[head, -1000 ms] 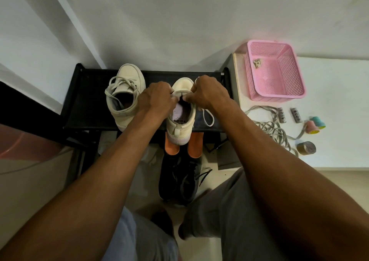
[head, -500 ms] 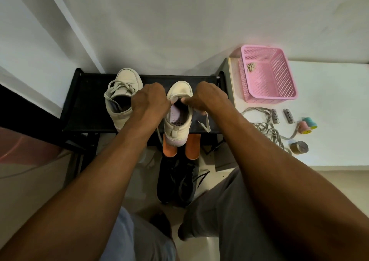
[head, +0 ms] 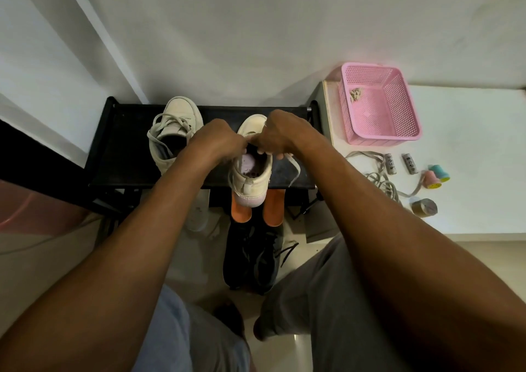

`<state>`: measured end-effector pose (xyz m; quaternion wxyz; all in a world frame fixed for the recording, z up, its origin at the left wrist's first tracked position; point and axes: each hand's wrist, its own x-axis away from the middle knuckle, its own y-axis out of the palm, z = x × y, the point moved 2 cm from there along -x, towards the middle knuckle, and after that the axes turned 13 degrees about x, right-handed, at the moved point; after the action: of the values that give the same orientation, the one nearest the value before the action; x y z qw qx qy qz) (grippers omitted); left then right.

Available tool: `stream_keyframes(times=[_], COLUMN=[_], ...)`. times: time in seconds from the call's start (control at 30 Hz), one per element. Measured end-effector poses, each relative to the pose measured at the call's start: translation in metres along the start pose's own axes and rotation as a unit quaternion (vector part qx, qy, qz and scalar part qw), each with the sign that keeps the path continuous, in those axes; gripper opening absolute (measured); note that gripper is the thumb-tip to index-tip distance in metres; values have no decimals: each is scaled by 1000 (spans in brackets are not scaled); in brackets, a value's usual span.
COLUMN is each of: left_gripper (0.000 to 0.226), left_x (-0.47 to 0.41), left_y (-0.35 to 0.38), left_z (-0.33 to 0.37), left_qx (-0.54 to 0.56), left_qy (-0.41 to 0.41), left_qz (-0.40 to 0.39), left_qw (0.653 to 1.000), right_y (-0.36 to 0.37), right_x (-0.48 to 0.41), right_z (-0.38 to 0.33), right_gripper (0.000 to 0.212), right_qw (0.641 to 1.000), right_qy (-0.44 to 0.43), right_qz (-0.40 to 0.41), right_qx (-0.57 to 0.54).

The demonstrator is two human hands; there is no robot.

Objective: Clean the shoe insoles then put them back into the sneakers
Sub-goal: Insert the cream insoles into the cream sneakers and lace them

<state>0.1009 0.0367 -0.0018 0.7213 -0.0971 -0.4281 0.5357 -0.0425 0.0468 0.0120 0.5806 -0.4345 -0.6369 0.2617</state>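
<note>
Since the lilac insole (head: 247,165) sits inside the sneaker (head: 253,185), the left hand (head: 219,141) and right hand (head: 280,135) have moved together, pinching its laces (head: 295,169).

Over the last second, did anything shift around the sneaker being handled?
The left hand and right hand drew together over the opening of the held sneaker, fingers now almost meeting, both still gripping it. The second sneaker, the rack and the pink basket stayed put.

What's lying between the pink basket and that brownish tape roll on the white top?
The head view shows two small grey cylinders, a pink spool, a teal spool and loose grey laces on the white top.
</note>
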Motion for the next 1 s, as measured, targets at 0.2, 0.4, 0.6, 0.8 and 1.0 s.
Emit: stream_keyframes(times=[0.2, 0.4, 0.6, 0.8, 1.0], left_gripper=[20, 26, 23, 24, 16], left_x=[8, 4, -2, -2, -4], left_y=[-8, -8, -7, -8, -4], left_z=[6, 6, 3, 3, 3], left_qx=[150, 245, 296, 334, 373], left_qy=[-47, -46, -61, -55, -25], left_qz=[-20, -3, -17, -40, -27], left_qw=[987, 968, 953, 940, 927], right_y=[-5, -9, -14, -18, -17], right_x=[3, 6, 5, 10, 10], right_z=[-5, -6, -3, -2, 1], right_gripper=[33, 23, 16, 12, 16], right_qw=[992, 983, 968, 950, 923], right_qy=[-26, -17, 7, 20, 37], right_qz=[31, 37, 32, 36, 64], right_qx=[-118, -181, -250, -308, -379])
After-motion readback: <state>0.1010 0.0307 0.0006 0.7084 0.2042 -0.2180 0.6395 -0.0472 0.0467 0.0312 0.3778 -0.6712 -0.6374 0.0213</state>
